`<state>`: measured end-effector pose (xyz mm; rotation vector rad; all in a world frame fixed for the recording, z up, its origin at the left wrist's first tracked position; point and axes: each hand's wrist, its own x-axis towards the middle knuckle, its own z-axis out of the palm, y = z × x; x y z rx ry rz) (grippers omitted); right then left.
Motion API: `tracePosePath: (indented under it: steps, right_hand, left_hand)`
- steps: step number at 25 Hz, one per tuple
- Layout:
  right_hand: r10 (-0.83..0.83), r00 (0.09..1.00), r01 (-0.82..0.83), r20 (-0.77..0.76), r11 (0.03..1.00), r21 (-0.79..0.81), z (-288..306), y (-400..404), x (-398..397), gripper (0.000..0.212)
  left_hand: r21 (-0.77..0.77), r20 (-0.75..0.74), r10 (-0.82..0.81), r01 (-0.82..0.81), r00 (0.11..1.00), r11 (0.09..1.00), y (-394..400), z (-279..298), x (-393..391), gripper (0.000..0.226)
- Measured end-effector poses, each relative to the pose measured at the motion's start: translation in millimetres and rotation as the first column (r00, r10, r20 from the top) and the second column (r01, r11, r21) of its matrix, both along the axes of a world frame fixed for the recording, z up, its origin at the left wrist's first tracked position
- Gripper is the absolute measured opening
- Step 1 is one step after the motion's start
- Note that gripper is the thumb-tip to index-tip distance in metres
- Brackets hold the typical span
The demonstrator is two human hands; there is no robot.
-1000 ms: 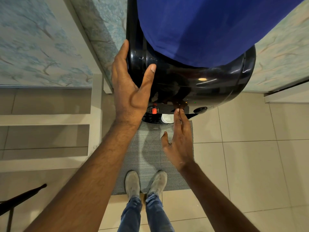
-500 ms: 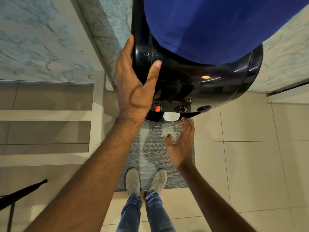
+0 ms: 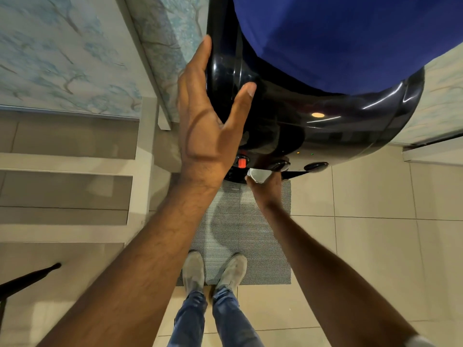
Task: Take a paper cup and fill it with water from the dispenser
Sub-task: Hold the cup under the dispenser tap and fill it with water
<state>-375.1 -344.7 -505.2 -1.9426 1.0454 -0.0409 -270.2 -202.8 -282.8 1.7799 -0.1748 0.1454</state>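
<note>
A glossy black water dispenser (image 3: 325, 116) stands in front of me, with a blue-covered bottle (image 3: 350, 33) on top. My left hand (image 3: 208, 121) rests flat against the dispenser's left side, fingers spread, thumb on the front. Below the taps, a white paper cup (image 3: 259, 175) sits in the dispenser's recess. My right hand (image 3: 265, 189) wraps around the cup from the near side. A red tap (image 3: 242, 162) is just left of the cup, and two dark taps (image 3: 280, 165) are above and to its right.
A grey mat (image 3: 240, 234) lies on the tiled floor under my feet (image 3: 213, 274). Steps (image 3: 67, 176) rise on the left beside a blue patterned wall. A dark rod (image 3: 27, 276) pokes in at the lower left.
My right hand moved forward from the mat up to the recess and closed around the paper cup. My left hand stayed on the dispenser's side.
</note>
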Motion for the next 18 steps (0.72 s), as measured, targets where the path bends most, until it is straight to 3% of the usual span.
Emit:
tracePosePath:
  steps: [5, 10, 18]
  right_hand:
    - [-0.027, 0.997, 0.025, 0.066, 0.999, 0.024, 3, 1, -1, 0.057]
    - [0.028, 0.993, -0.034, 0.111, 0.998, 0.056, 27, 3, -15, 0.061]
    - [0.097, 0.974, -0.124, 0.207, 0.985, 0.122, 135, 16, -63, 0.052]
  left_hand:
    - [0.009, -0.027, -0.005, 0.005, 1.000, 1.000, -1, 4, -2, 0.076]
    - [0.065, -0.011, 0.008, -0.008, 1.000, 0.998, -1, 7, -2, 0.076]
    - [0.124, -0.097, 0.025, -0.013, 0.995, 0.992, 2, 27, -10, 0.075]
